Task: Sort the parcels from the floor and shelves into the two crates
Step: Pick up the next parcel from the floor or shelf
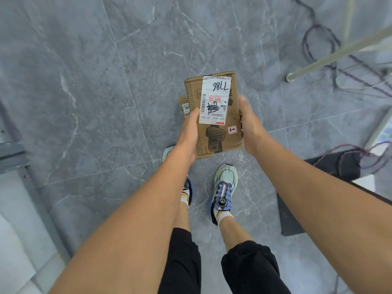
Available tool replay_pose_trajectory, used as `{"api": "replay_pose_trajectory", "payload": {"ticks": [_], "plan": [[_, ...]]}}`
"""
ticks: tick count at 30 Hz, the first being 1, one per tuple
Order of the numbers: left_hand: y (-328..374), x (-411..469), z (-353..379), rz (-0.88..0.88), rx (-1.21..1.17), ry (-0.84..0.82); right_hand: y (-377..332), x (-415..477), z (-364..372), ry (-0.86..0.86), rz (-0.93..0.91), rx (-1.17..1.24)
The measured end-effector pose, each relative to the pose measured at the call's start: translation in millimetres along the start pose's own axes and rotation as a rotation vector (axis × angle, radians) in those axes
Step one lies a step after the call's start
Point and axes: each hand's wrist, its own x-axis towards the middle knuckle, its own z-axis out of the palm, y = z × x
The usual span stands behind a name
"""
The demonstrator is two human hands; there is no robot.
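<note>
A flat brown cardboard parcel (214, 139) is held level in the air at about waist height, in the middle of the view, above a grey marbled tile floor (106, 81). Its white shipping label (215, 100) faces up with a handwritten number on it, probably so it can be read before choosing a crate. A second parcel (184, 107), smaller, peeks out from under its left edge and seems to be carried in the same stack.

The left hand (188, 134) clasps the left side, thumb laid on the top face by the label. The right hand (250, 128) clasps the right side, thumb along the edge. The other fingers are tucked under the box and hidden – how they lie cannot be told.

Below are the person's legs and pale blue-green shoes (223, 187). Loose cables (318, 43) and a pale pole (339, 54) lie at upper right, with a dark mat (292, 219) at right. The crates are not in view – the sorting step looks unfinished.
</note>
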Motion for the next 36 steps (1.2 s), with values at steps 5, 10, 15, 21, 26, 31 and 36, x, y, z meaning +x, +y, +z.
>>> {"api": "replay_pose_trajectory", "payload": {"ticks": [5,10,15,21,26,31,36], "plan": [[58,-70,-23,0.134,-0.045,-0.023,-56,-74,9,-0.013,-0.125,0.027],[139,-161,-51,0.374,-0.030,0.034,-137,-169,26,-0.025,-0.289,0.067],[215,-276,-82,0.559,-0.033,0.043,-220,-279,43,-0.084,-0.482,0.059],[281,-429,-101,0.751,-0.108,0.121,-296,-422,52,-0.137,-0.682,0.019],[307,-538,-109,0.893,-0.141,0.224,-339,-527,51,-0.220,-0.837,-0.044],[309,-634,-117,1.025,-0.186,0.282,-359,-602,54,-0.328,-0.943,-0.049],[294,-709,-126,1.118,-0.221,0.397,-361,-674,66,-0.408,-1.017,-0.096]]}}
